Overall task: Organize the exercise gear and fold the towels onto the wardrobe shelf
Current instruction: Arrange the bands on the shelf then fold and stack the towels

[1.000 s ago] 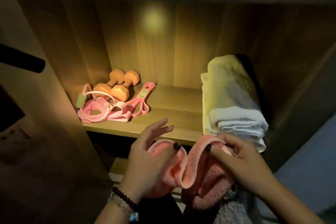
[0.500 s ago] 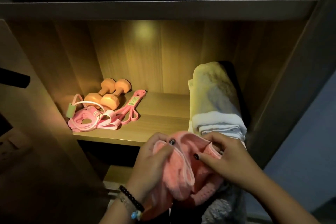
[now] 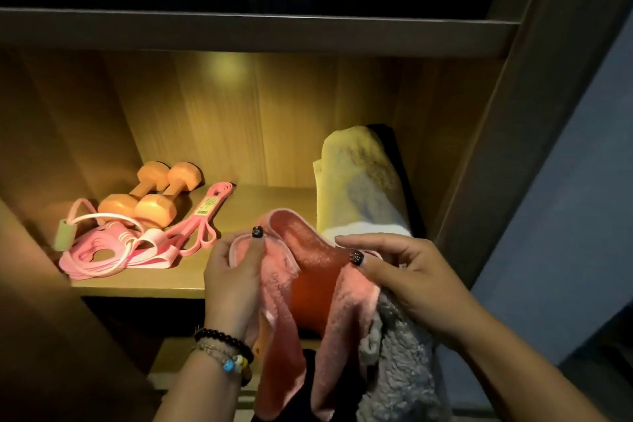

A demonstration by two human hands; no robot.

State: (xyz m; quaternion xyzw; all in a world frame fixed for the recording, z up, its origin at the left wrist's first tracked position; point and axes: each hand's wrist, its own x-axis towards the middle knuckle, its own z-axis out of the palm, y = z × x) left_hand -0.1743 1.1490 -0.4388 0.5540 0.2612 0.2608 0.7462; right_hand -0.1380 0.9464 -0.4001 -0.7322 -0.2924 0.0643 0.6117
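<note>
Two hands on the pink towel (image 3: 308, 288), held up in front of the shelf edge. My left hand (image 3: 233, 281) pinches the towel's left upper edge, thumb on top, fingers curled behind the cloth. My right hand (image 3: 407, 277) pinches the right upper edge between thumb and index finger; the other fingers extend loosely above. Towel sags between the two grips and hangs down in two long folds. Grey fluffy towel (image 3: 400, 367) hangs under my right wrist, touching the pink one; can't tell whether my right hand also holds it. Beaded bracelets (image 3: 226, 351) on my left wrist.

Past the hands, the wardrobe shelf (image 3: 154, 279), lit warm from above. Left side: a pink resistance band pile (image 3: 116, 253) with a white jump rope (image 3: 113, 219) looped over it, its pale green handle (image 3: 63, 235) at the left end. One more pink band (image 3: 205, 216) with a yellow label runs diagonally to the right of the pile. Just behind: two orange dumbbells (image 3: 154, 195) side by side, touching, lying flat.

Right side: folded white towel stack (image 3: 359, 188), front edge hidden behind my right hand. Something dark sits behind the stack; can't identify it. Upper shelf board (image 3: 257, 32) above, dark beyond it.
</note>
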